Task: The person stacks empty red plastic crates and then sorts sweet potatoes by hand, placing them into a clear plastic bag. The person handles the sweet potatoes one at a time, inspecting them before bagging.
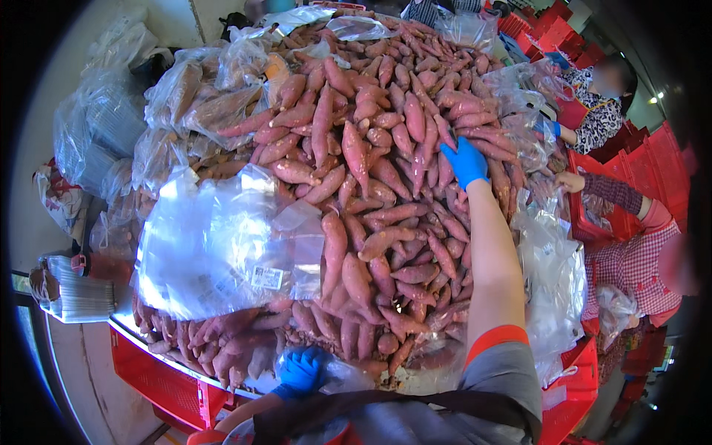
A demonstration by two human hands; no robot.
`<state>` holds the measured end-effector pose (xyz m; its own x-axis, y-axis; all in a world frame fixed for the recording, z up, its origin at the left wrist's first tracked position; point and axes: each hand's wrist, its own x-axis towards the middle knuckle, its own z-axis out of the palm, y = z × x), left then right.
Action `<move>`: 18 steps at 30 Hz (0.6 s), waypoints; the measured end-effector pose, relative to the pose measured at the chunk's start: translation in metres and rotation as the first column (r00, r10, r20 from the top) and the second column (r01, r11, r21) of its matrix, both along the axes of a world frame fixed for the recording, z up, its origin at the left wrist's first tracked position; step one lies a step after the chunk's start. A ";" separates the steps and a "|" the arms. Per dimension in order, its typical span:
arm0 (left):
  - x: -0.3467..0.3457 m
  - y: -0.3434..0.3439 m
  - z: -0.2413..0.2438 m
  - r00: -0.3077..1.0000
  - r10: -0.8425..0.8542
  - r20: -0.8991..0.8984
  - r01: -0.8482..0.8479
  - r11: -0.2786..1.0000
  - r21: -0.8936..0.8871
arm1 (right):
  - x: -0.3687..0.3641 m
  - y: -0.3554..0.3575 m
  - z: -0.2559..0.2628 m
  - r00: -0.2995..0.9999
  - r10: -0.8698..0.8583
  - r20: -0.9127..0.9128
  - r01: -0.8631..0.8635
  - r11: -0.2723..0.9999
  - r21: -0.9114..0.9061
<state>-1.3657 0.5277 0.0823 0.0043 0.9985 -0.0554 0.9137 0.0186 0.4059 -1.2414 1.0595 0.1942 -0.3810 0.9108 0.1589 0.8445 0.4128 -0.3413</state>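
A large heap of reddish sweet potatoes [356,153] covers the table before me. My right hand [467,162], in a blue glove, reaches far into the right side of the heap. Its fingertips close around the lower end of a slim sweet potato [443,130]. At the table's near edge my left hand [302,368], also gloved in blue, has its fingers curled on a clear plastic bag [349,376]. What that bag holds is hard to make out. A stack of flat clear bags [206,239] with printed labels lies over the potatoes on the left.
Filled clear bags [175,92] line the heap's far left. More plastic bags [550,278] lie along the right edge. Red crates [161,372] stand below the table and at right. Two people, one in a checked garment [634,267], are at the right side.
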 end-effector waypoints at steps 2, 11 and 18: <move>0.001 -0.004 -0.005 1.000 0.009 0.011 -0.009 1.000 0.011 | 0.007 -0.031 -0.018 0.997 0.046 -0.068 -0.054 0.992 -0.110; -0.003 0.000 0.017 0.996 0.006 0.086 -0.008 1.000 0.029 | -0.024 -0.255 0.006 0.315 -0.455 -0.833 -0.377 0.745 -0.550; -0.021 0.035 0.107 0.311 0.079 0.947 -0.292 0.956 0.016 | 0.012 -0.391 -0.011 0.424 -0.441 -0.791 -0.288 0.762 -0.580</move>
